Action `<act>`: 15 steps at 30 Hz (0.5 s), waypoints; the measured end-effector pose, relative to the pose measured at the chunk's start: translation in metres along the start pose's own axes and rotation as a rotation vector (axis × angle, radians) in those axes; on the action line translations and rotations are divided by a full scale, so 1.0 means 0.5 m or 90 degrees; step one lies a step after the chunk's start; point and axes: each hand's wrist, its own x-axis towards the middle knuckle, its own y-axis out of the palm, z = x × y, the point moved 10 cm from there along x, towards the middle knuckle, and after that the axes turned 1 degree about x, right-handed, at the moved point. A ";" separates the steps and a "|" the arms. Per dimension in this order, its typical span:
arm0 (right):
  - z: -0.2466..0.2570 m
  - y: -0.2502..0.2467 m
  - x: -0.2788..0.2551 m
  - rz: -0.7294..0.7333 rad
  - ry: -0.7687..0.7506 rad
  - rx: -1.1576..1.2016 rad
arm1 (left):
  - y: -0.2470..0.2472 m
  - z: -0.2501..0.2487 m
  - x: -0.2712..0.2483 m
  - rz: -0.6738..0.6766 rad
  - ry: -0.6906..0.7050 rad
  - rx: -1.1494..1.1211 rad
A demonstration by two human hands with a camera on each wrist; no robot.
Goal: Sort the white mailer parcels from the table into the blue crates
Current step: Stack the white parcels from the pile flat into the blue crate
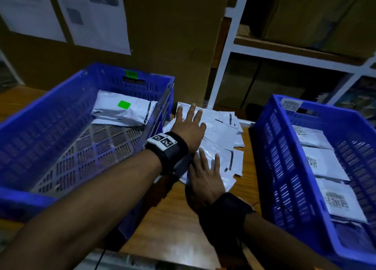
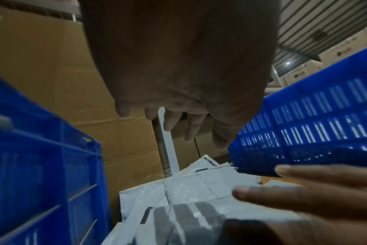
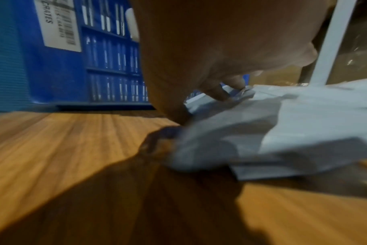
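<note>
A loose pile of white mailer parcels (image 1: 220,135) lies on the wooden table (image 1: 173,219) between two blue crates. My left hand (image 1: 189,123) hovers over or touches the pile's far left part, fingers spread and straight; in the left wrist view those fingers (image 2: 174,126) hang above the parcels (image 2: 189,187). On the near end of the pile my right hand (image 1: 205,174) lies flat, and its fingertips (image 3: 226,92) touch a mailer (image 3: 304,116). The left crate (image 1: 61,115) holds one mailer with a green sticker (image 1: 122,111). Several labelled mailers (image 1: 323,164) lie in the right crate (image 1: 284,168).
A big cardboard box (image 1: 173,35) and a white shelf frame (image 1: 230,56) stand right behind the pile. The crate walls (image 2: 42,165) (image 2: 325,124) close in the pile on both sides. Bare table surface (image 3: 73,149) stretches in front of the pile.
</note>
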 end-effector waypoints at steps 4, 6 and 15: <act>-0.039 -0.019 -0.001 -0.007 -0.004 0.025 | 0.030 -0.014 -0.029 0.050 -0.009 0.031; -0.050 -0.032 0.000 0.000 -0.016 0.033 | 0.046 -0.017 -0.052 0.064 -0.018 0.033; -0.126 -0.142 0.018 -0.067 -0.013 0.127 | 0.069 -0.013 -0.106 0.030 -0.052 -0.023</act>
